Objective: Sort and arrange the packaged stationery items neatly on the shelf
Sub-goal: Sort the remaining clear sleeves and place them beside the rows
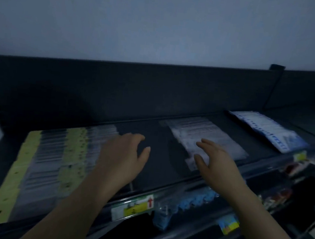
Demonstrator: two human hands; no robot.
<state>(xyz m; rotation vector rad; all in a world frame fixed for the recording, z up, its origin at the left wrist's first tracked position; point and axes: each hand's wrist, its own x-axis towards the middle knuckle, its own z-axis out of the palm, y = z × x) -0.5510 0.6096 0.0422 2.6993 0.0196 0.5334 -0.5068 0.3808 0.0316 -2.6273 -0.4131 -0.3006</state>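
A dark shelf (156,138) holds three groups of flat packets. On the left lie overlapping rows of clear packets with yellow-green header cards (51,157). In the middle lies a stack of clear packets with white contents (215,137). At the far right sits a row of blue-and-white packets (268,131). My left hand (124,152) hovers with fingers spread at the right edge of the yellow-green rows. Over the near left part of the clear white stack, my right hand (214,158) is spread open. Neither hand holds anything.
A price label with a red arrow (134,204) is on the shelf's front rail. Below hang a bag of blue items (182,205) and other small packets (227,226). More packets hang lower right (291,168). A dark back panel (136,90) rises behind.
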